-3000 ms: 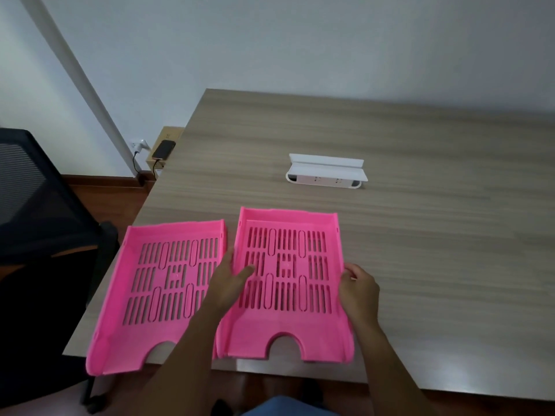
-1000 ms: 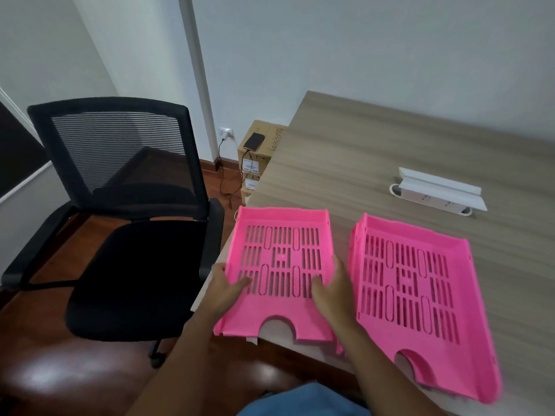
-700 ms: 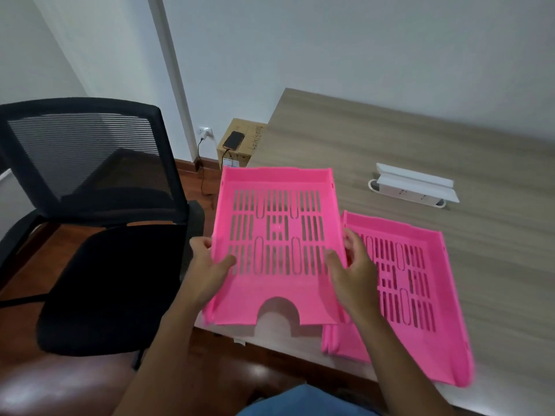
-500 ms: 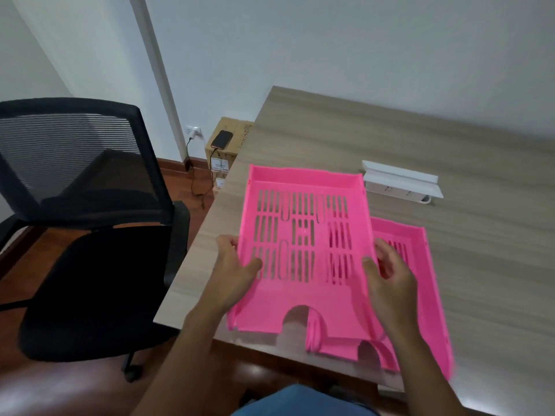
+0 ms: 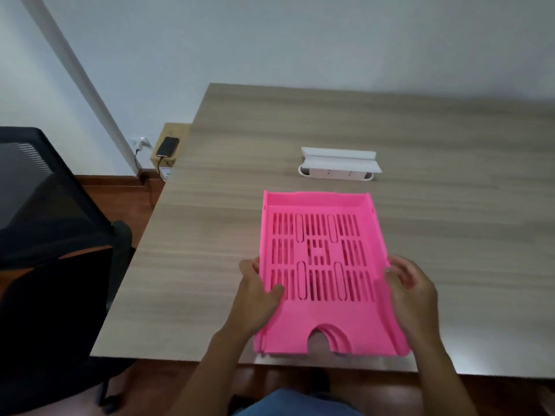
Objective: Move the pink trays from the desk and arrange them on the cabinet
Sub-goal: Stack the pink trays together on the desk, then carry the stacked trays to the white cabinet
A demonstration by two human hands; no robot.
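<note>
Wood-grain tabletop [image 5: 420, 139] fills most of the view, with a black mesh office chair [image 5: 45, 235] off its left edge. Bright pink slotted plastic trays [image 5: 318, 313] sit nested as one stack near the front edge, a second rim showing at the notch. A white power strip box [image 5: 338, 168] lies beyond them. The left hand [image 5: 255, 298] grips the stack's left wall, thumb inside. The right hand [image 5: 411, 292] is half open, fingers curled at the right wall.

You're sitting in an office: a wood-grain bench [image 5: 330, 121] with a built-in white power socket box [image 5: 339, 163], a black mesh office chair [image 5: 45, 220], and pink paper trays [image 5: 321, 265].
</note>
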